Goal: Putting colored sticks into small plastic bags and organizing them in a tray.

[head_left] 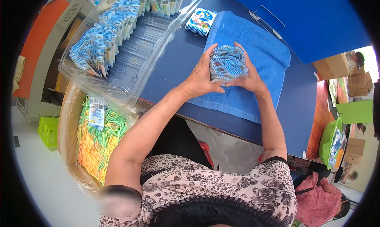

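Observation:
Between my two hands, over a blue towel (265, 41), is a bundle of small sealed packets (228, 62) with blue-and-white zigzag edges. My left hand (201, 77) presses its left side, fingers curved along it and thumb below. My right hand (251, 77) closes on the opposite side in the same way. The packets stand on edge, side by side, so mostly their crimped ends show. One more packet pile (200, 21) lies flat beside the towel's far left corner, its printed front up.
A clear plastic tray (136, 78) at the left holds rows of similar packets. Below it a plastic-lined box (67, 136) contains many green, yellow and orange sticks (99, 144), one packet on top. A blue panel (316, 21) rises at the far right. A green basket (327, 142) stands right.

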The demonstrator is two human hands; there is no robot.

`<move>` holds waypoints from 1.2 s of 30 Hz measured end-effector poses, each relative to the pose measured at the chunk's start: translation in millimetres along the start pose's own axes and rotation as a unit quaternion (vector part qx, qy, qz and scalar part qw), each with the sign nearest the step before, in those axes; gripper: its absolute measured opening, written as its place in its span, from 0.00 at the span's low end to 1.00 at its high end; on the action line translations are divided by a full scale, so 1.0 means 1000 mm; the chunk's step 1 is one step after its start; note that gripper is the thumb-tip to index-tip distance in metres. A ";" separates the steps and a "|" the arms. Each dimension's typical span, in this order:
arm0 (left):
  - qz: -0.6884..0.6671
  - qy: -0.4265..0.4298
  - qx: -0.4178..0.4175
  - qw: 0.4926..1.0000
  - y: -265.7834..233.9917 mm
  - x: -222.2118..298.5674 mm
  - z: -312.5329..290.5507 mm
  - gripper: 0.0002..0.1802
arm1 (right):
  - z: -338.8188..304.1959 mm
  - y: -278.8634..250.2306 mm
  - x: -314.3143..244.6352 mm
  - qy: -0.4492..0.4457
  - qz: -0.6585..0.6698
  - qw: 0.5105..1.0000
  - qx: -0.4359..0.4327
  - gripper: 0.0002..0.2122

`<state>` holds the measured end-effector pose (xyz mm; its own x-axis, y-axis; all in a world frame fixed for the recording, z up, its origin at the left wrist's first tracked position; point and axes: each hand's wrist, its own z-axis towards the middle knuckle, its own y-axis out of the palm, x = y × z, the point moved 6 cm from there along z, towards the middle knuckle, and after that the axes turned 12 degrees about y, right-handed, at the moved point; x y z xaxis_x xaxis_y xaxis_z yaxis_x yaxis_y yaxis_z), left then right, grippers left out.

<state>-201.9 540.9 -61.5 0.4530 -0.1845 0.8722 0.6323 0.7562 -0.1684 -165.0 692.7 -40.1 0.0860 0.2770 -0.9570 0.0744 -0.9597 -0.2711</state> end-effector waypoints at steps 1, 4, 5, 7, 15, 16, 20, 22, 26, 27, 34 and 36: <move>-0.002 -0.008 -0.001 1.000 -0.001 -0.003 0.000 0.65 | 0.002 0.001 0.001 0.015 0.028 0.999 -0.007 0.52; 0.008 -0.006 -0.004 1.000 -0.003 0.001 0.000 0.65 | -0.007 0.008 -0.005 0.034 0.043 0.998 -0.009 0.53; 0.020 0.003 -0.008 1.000 -0.003 0.006 0.000 0.65 | -0.009 0.009 -0.005 0.044 0.050 0.998 -0.009 0.53; 0.029 0.011 -0.012 0.999 0.000 0.007 -0.002 0.64 | -0.006 0.009 0.012 0.047 0.022 0.998 -0.021 0.54; -0.025 -0.041 0.040 0.998 -0.004 -0.002 -0.002 0.58 | -0.011 0.002 -0.013 0.002 0.043 0.999 -0.025 0.62; -0.014 -0.037 0.040 0.998 -0.004 -0.003 -0.003 0.57 | -0.013 0.000 -0.016 -0.002 0.068 0.998 -0.005 0.63; 0.007 -0.029 0.042 0.999 -0.003 -0.007 -0.005 0.55 | -0.010 -0.012 -0.029 -0.041 0.058 0.997 0.028 0.64; 0.007 -0.031 0.043 0.999 -0.004 -0.011 -0.006 0.52 | -0.009 -0.016 -0.039 -0.061 0.041 0.997 0.033 0.63; 0.014 -0.038 0.045 0.998 -0.004 0.001 0.000 0.48 | -0.011 0.016 -0.096 -0.168 -0.475 0.862 0.058 0.57; 0.020 -0.039 0.047 0.998 -0.004 0.002 -0.002 0.48 | -0.009 0.025 -0.096 -0.160 -0.491 0.855 0.046 0.53; 0.080 -0.027 0.052 0.995 -0.003 -0.005 -0.003 0.51 | 0.003 0.033 -0.078 -0.157 -0.491 0.855 0.052 0.31; 0.104 -0.006 0.072 0.992 -0.006 -0.009 -0.006 0.54 | 0.003 0.036 -0.084 -0.182 -0.487 0.853 0.051 0.27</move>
<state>-206.0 534.8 -71.1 0.5567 -0.0082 0.8307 0.4287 0.8594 -0.2788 -172.3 634.2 30.1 -0.2829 0.9295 -0.2365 -0.1537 -0.2873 -0.9454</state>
